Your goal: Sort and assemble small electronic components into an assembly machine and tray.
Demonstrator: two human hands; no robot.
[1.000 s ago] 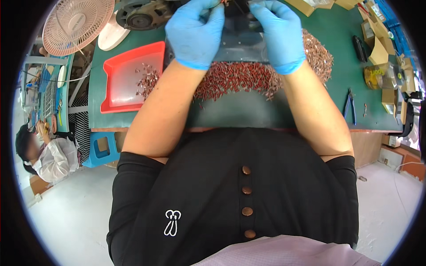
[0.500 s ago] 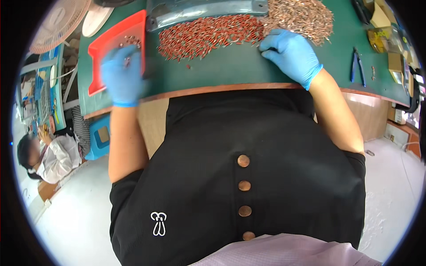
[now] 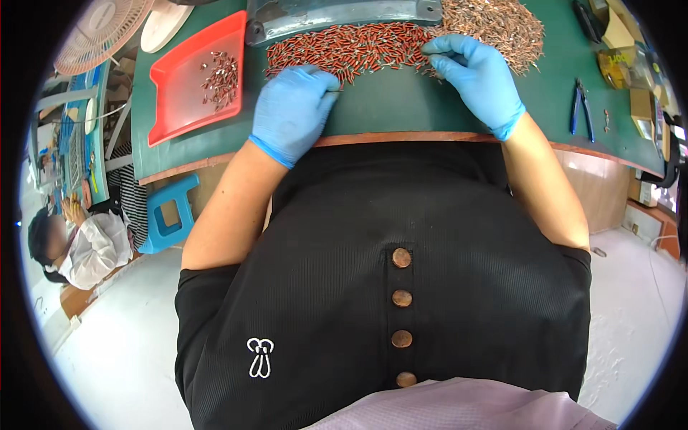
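Observation:
My left hand (image 3: 290, 111), in a blue glove, rests on the green mat (image 3: 401, 107) at the near edge of a long heap of small red parts (image 3: 344, 49). Its fingertips are pinched on one thin part. My right hand (image 3: 476, 75), also in a blue glove, lies where the red heap meets a heap of pale copper-coloured parts (image 3: 494, 21). Its thumb and forefinger are closed on a small part. A grey metal fixture (image 3: 344, 14) stands just behind the red heap. A red tray (image 3: 179, 107) to the left holds several small parts (image 3: 221, 72).
Blue-handled pliers (image 3: 580, 107) and small boxes (image 3: 620, 43) lie at the right of the mat. A fan (image 3: 100, 32) and a white dish (image 3: 165, 25) stand at the far left. A blue stool (image 3: 168, 211) and a seated person (image 3: 79, 244) are on the floor at the left.
Both hands came down from the grey fixture. My left hand went out over the red tray and is back at the red heap. My right hand stayed at the heaps.

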